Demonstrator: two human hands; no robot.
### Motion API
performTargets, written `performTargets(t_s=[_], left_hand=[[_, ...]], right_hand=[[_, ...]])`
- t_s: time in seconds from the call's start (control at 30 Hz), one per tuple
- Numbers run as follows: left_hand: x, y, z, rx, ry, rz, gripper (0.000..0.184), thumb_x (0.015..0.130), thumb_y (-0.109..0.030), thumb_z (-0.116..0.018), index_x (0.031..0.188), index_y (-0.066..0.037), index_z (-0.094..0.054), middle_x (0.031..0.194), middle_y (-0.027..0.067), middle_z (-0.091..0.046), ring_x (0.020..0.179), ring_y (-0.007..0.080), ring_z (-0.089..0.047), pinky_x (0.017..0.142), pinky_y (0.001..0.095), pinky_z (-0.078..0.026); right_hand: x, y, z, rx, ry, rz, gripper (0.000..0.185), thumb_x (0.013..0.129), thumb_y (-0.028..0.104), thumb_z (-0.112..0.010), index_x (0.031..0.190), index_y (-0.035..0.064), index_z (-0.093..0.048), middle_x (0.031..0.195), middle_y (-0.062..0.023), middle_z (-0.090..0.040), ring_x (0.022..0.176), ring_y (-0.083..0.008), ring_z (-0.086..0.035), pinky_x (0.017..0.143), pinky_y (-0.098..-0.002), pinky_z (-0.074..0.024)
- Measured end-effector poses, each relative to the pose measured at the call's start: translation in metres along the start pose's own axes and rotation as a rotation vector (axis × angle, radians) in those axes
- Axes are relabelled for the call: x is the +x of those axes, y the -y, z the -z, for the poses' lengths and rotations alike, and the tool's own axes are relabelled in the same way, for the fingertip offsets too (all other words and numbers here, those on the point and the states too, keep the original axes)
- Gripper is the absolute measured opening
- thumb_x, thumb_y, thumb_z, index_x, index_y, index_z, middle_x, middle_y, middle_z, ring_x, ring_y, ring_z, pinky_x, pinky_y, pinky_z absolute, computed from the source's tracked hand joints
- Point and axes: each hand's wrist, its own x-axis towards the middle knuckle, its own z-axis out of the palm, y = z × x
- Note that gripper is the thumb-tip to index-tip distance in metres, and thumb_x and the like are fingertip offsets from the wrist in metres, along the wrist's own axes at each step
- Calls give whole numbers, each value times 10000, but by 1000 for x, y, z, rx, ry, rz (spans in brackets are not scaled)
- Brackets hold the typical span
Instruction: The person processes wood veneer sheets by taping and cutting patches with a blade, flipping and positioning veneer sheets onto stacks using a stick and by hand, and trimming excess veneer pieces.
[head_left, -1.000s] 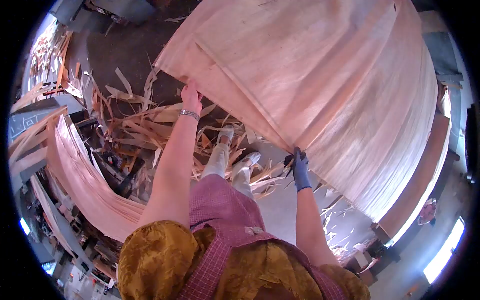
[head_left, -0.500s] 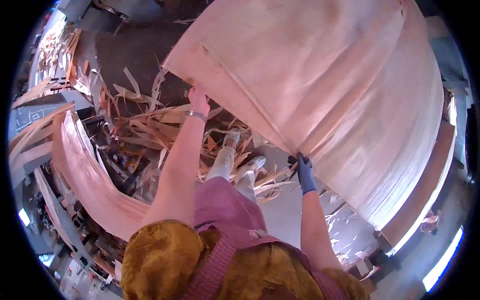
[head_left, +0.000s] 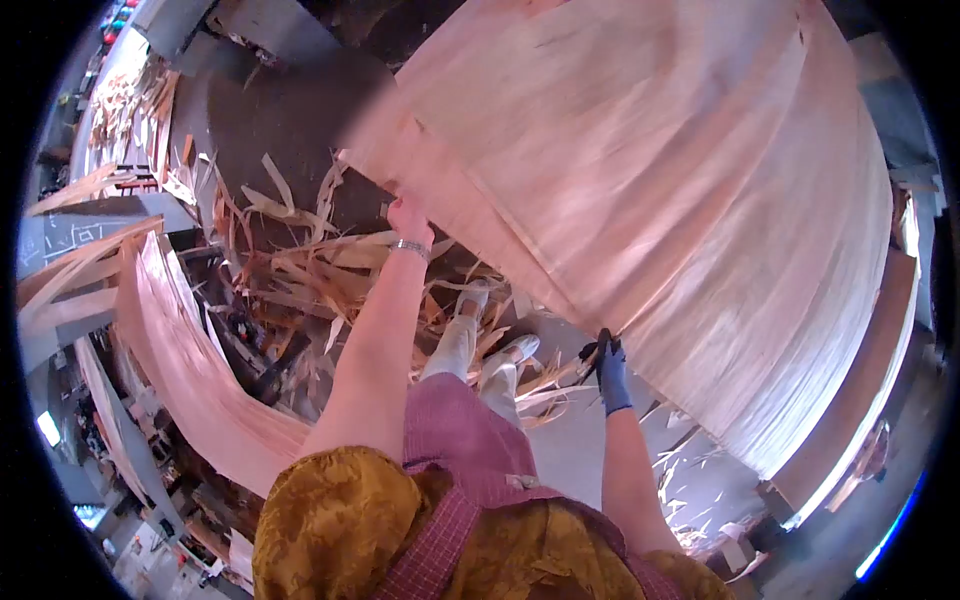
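Observation:
A large, thin wood veneer sheet fills the upper right of the head view, with creases fanning out from its near edge. My bare left hand, with a metal band at the wrist, is closed on the sheet's near edge close to its left corner. Further right along the same edge, my right hand, in a blue and black glove, pinches the sheet where the creases meet. The fingertips of both hands are partly hidden. The sheet's left corner is blurred.
Torn veneer strips litter the floor around my shoes. To the left lies a curved stack of veneer. A brown stack with a pale edge borders the sheet on the right. A person is at the far right.
Both hands keep their grip on the veneer sheet. The whole view has shifted slightly, so hands and floor appear lower and further right. The fold near the sheet's left corner looks flatter.

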Motion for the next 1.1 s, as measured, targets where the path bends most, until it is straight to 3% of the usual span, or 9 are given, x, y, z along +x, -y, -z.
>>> performTargets(t_s=[0.17,0.23,0.27,0.33,0.47,0.53,0.6,0.7,1.1], left_hand=[[-19,-27,-13,19,9,149,229,960,-323,-600,901,-103,-576,743,-1,-599,568,122,-553,443,295,-405],[29,20,6,-75,134,89,331,971,-293,-565,1104,11,-568,1061,90,-639,954,226,-632,793,361,-560],[16,-6,6,72,74,183,234,959,-318,-607,1006,-89,-607,874,19,-634,740,155,-609,579,319,-493],[4,-10,13,-90,437,127,272,958,-288,-600,1129,-76,-601,1019,26,-652,844,171,-635,660,322,-537],[-43,-46,14,13,144,263,325,940,-228,-571,1202,-41,-529,1285,94,-559,1057,238,-568,825,359,-494],[-61,-17,19,501,8,-357,368,893,-216,-613,1193,-21,-525,1297,150,-538,1048,266,-549,874,386,-458],[-138,-45,17,1257,396,-994,456,884,-254,-601,1257,-15,-488,1348,183,-493,1168,299,-494,996,455,-381],[-171,-44,3,1605,660,-1302,553,859,-253,-614,1333,-28,-439,1389,200,-450,1289,327,-417,1086,513,-283],[-177,-51,-27,1875,859,-1083,695,838,-267,-629,1449,-93,-348,1550,141,-276,1416,326,-295,1114,578,-232]], right_hand=[[-28,-27,-9,-12,-77,201,324,1008,360,-507,1048,47,-580,677,-69,-605,591,-168,-578,558,-316,-478],[-65,-19,-26,-13,-102,138,300,1014,332,-494,1113,60,-575,713,-48,-604,644,-139,-562,579,-302,-456],[-73,-48,-24,-55,-53,117,315,1015,311,-488,1188,55,-550,794,-38,-614,717,-150,-561,652,-317,-471],[-86,-131,-32,-334,-164,228,291,988,244,-534,1204,50,-519,856,-46,-605,768,-207,-576,701,-355,-502],[-105,-114,-80,-23,-67,-16,251,944,160,-590,1135,35,-485,817,-93,-570,737,-259,-573,663,-384,-492],[-67,-121,-87,-154,-145,82,306,908,153,-632,1137,15,-484,932,-170,-604,849,-328,-624,730,-406,-502],[-57,-53,-98,-319,-468,441,235,921,225,-640,978,20,-539,723,-141,-569,628,-322,-553,609,-423,-454],[-54,-51,-116,-585,-723,495,287,902,272,-664,985,15,-568,791,-188,-597,705,-363,-570,636,-437,-454],[-131,48,-102,-68,-558,344,256,901,263,-655,938,11,-629,771,-168,-657,668,-248,-614,623,-384,-465]])
